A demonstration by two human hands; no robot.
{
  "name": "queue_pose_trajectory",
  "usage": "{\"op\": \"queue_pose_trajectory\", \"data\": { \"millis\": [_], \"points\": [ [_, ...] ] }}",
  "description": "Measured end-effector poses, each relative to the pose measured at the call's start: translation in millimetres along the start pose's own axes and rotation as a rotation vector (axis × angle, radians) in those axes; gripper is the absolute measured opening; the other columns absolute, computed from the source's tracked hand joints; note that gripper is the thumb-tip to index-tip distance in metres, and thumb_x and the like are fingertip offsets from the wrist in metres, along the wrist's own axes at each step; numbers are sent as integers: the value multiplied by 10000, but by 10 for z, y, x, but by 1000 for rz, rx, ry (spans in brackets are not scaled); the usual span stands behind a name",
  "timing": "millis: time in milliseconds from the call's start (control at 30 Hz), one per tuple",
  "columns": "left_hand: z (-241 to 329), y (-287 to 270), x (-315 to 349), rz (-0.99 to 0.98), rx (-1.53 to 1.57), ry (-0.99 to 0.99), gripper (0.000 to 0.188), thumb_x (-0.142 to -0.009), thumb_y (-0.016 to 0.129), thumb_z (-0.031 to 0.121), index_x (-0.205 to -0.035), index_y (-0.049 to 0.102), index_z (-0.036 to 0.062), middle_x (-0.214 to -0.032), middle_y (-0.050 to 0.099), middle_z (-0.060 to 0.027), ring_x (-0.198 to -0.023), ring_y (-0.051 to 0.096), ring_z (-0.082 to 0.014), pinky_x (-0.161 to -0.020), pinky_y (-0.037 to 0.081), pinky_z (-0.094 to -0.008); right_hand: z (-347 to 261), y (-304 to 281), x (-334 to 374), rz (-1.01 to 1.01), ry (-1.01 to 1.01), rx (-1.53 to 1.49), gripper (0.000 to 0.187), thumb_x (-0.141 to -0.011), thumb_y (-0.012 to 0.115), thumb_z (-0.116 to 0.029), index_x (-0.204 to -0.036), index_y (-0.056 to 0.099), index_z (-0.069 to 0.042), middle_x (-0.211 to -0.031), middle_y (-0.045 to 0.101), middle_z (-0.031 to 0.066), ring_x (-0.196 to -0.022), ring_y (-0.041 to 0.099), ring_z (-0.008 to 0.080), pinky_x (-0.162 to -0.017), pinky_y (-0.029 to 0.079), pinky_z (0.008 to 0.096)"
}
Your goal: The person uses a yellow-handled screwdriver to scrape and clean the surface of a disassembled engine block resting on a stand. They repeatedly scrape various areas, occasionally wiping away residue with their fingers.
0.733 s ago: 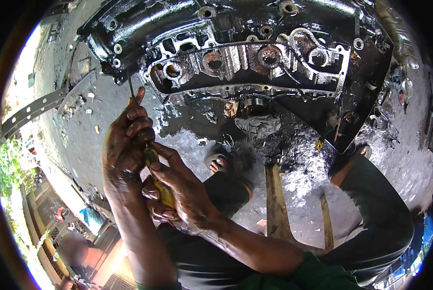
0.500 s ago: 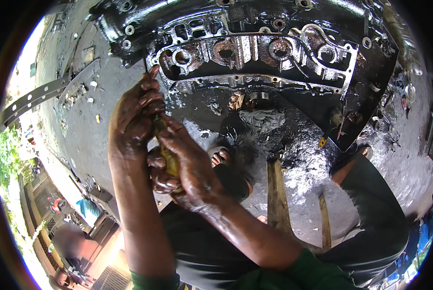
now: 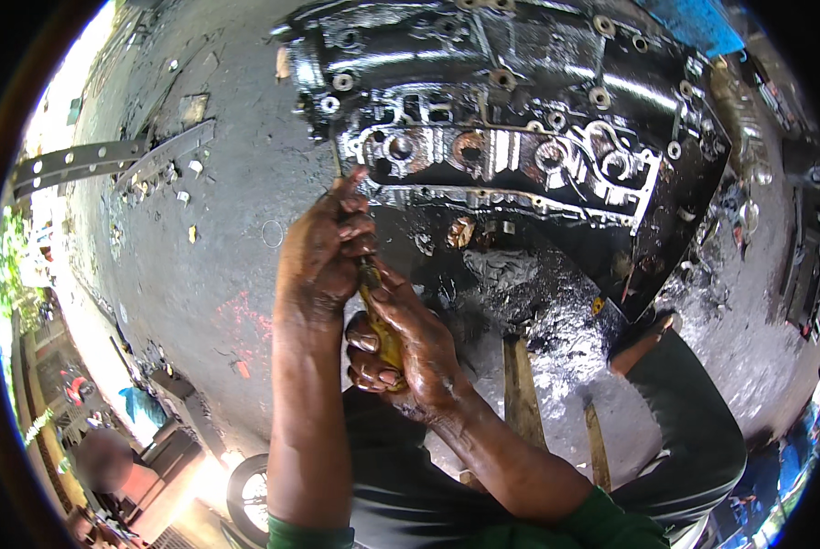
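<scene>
My right hand [image 3: 424, 352] is wrapped round the yellow handle of what looks like a screwdriver [image 3: 388, 340]. Ahead of it, my left hand [image 3: 318, 252] closes round the front of the same tool, its index finger pointing forward. A thin shaft shows just past the left fingertips, at the left end of a big oily engine block [image 3: 538, 91]. The shaft's tip is hard to make out, so I cannot tell whether it touches the metal. Round bores and a pale machined rim face me on the block. Dark oil coats both hands.
A dark sheet [image 3: 666, 247] lies under the block's right side. A crumpled grey rag [image 3: 501, 270] rests on the oily floor before it. Wooden legs [image 3: 522, 393] stand near my knees. A perforated metal bar [image 3: 80, 165] lies far left; a person [image 3: 106, 462] is at lower left.
My view has shifted, so the block and both hands appear further right, with the hands slightly lower. Both hands keep the same hold on the screwdriver.
</scene>
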State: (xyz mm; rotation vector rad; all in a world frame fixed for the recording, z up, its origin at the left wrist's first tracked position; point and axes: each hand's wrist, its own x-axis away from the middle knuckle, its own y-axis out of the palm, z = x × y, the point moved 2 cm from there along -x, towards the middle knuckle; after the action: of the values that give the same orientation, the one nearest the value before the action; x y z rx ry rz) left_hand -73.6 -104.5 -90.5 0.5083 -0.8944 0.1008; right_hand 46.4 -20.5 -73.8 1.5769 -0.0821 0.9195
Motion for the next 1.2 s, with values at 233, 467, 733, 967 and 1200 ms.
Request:
{"op": "queue_pose_trajectory", "data": {
  "millis": [233, 467, 733, 967, 1200],
  "points": [
    [-132, -56, -17, -2, 49, 42, 273, -996, 542, 226, -1183, 624, 45, -721, 492, 3, -539, 397, -69, -474, 298, -232, -25, 97, -15, 319, -417, 1171, 409, -997, 526, -180, -1367, 363, -121, -781, 558, 99, -632, 543, 175, -534, 428, 321],
    [-384, 366, -110, 62, 379, 66, 244, -1054, 406, 347, -1130, 544, 160, -664, 448, 34, -520, 377, -69, -437, 281, -218, -570, 244, 320, 428, -629, 1933, 343, -943, 548, -152, -1275, 487, -93, -1115, 654, 233, -931, 651, 446, -796, 519, 499],
    [-386, 553, 5, 24, 617, 27, 224, -1051, 409, 342, -1115, 525, 161, -642, 441, 8, -471, 393, -102, -400, 278, -261, -616, 556, 497, 387, -597, 2461, 415, -914, 535, -78, -1317, 449, -23, -1030, 650, 274, -829, 654, 444, -746, 514, 509],
    [-344, 483, -3, -92, 726, 25, 231, -1059, 383, 288, -1134, 516, 115, -679, 338, 30, -527, 343, -76, -450, 264, -232, -714, 583, 408, 295, -171, 1213, 386, -944, 542, -95, -1322, 468, -116, -778, 580, 75, -525, 544, 109, -421, 442, 237],
    [-318, 427, -40, -68, 723, -25, 207, -1041, 427, 311, -1055, 535, 135, -607, 432, 10, -460, 371, -106, -409, 273, -261, -567, 586, 335, 413, -280, 1435, 374, -957, 527, -99, -1325, 458, -113, -688, 531, 35, -407, 428, 78, -347, 350, 218]
  ]
}}
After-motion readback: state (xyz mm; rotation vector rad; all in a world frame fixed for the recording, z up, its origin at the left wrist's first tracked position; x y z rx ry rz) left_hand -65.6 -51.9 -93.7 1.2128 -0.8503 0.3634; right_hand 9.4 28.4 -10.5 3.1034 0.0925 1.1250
